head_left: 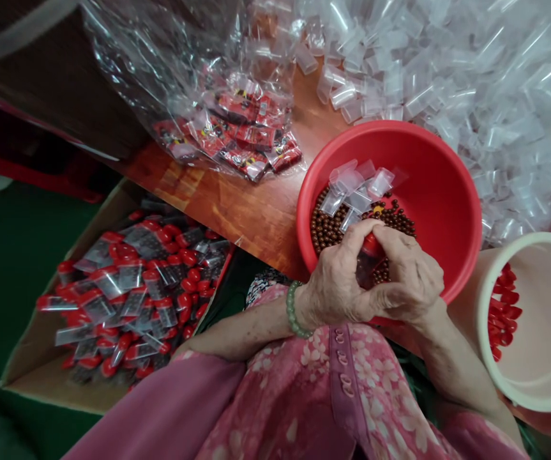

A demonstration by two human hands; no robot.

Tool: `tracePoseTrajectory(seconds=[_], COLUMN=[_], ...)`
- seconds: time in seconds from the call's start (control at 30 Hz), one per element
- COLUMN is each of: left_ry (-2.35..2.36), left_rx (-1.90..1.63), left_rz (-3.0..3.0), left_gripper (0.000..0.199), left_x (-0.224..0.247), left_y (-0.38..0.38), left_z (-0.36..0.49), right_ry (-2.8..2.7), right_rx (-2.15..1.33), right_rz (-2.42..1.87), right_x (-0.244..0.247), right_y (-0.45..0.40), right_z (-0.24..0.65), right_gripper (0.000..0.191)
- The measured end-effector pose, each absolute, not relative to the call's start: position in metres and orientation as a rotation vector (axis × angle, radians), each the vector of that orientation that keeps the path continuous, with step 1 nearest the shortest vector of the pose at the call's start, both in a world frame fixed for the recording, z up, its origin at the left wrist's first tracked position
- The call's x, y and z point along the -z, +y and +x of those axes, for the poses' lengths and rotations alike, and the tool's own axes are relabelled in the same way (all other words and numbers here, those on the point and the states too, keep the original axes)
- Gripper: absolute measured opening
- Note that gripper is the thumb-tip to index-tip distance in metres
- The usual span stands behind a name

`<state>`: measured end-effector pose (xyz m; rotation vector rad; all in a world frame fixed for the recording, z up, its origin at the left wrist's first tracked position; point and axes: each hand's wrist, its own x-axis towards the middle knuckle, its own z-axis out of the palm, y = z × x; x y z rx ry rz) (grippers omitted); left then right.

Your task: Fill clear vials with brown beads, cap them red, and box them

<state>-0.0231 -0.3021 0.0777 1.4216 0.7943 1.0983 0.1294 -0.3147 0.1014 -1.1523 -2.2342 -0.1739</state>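
Both my hands are together over the near side of a red basin (457,191). Between them is a small clear container with a red cap (369,244), dark inside and partly hidden by my fingers. My left hand (336,278), wearing a green bead bracelet (292,310), grips it from the left. My right hand (407,275) closes round it from the right, its thumb and index finger by the cap. Small brown balls (325,223) and several clear plastic containers (359,198) lie in the basin, along with a small yellow piece (378,209).
At the left stands a cardboard box (30,358) of red-capped containers (131,281). A clear bag of red packets (251,137) lies on the wooden table (256,214). Many clear containers (509,128) are heaped behind. A white bucket (534,377) at right holds red caps (502,313).
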Motion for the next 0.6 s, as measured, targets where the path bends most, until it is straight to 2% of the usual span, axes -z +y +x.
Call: tracePoseTrajectory(seconds=[0.23, 0.43, 0.6], left_ry=[0.821, 0.716, 0.729], left_rx=[-1.012, -0.793, -0.661], left_rz=[1.339, 1.046, 0.902], left_gripper=[0.083, 0.079, 0.077], left_x=[-0.081, -0.089, -0.091], left_y=[-0.298, -0.28, -0.273], left_z=[-0.027, -0.032, -0.025], right_ry=[-2.217, -2.283, -2.293], right_rx=[0.165, -0.019, -0.069], right_rz=[-1.109, -1.198, -1.241], right_x=[-0.095, -0.098, -0.095], right_y=[-0.308, -0.306, -0.309], right_z=[0.126, 0.129, 0.132], right_gripper=[0.06, 0.089, 0.084])
